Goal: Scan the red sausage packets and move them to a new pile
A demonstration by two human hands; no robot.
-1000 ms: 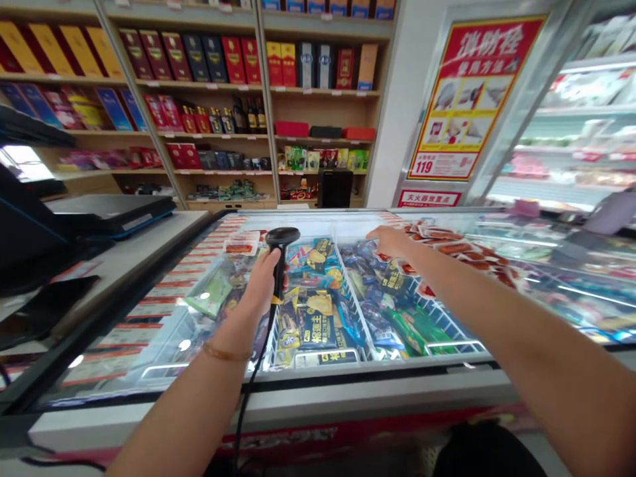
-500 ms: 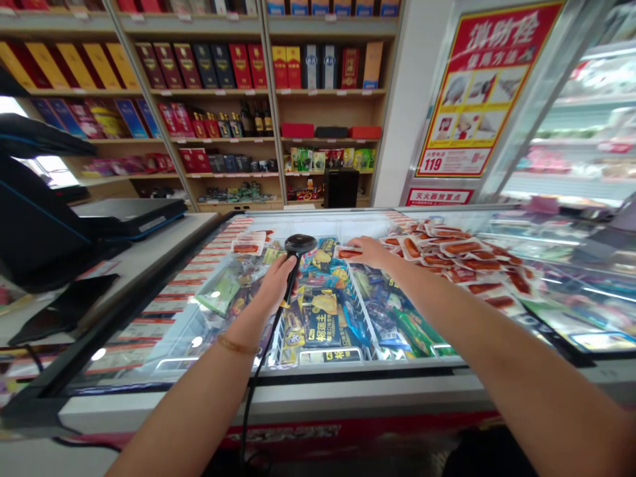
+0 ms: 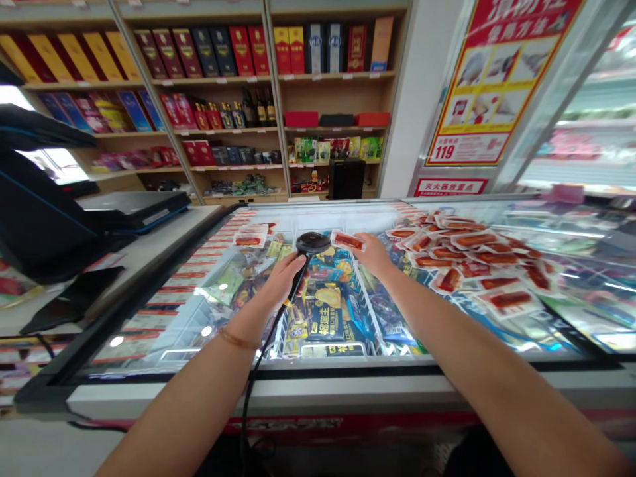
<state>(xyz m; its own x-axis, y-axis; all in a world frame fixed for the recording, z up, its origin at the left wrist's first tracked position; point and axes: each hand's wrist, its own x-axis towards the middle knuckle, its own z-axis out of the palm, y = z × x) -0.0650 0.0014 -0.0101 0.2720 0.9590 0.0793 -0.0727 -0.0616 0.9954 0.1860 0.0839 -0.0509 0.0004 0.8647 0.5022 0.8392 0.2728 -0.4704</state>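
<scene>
In my left hand (image 3: pixel 285 281) is a black corded barcode scanner (image 3: pixel 312 243), its head pointing forward and right over the freezer's glass top (image 3: pixel 189 331). My right hand (image 3: pixel 371 255) grips a sausage packet (image 3: pixel 348 241), clear wrap around a reddish-brown sausage, held up just right of the scanner head. To the right, a heap of similar sausage packets (image 3: pixel 467 242) lies on the glass. Another packet (image 3: pixel 250 236) rests on the glass at the left. The fingertips of my right hand are partly hidden behind the packet.
Bagged frozen goods (image 3: pixel 325 311) sit in white wire baskets beneath the glass. A weighing scale (image 3: pixel 136 211) stands on the counter at left. Boxed goods fill shelves (image 3: pixel 209 76) behind the freezer. The scanner's cord (image 3: pixel 248 391) hangs over the front edge.
My right hand has lifted the sausage packet and brought it close to the scanner head. The scanner has shifted slightly right. The view has tilted downward a little.
</scene>
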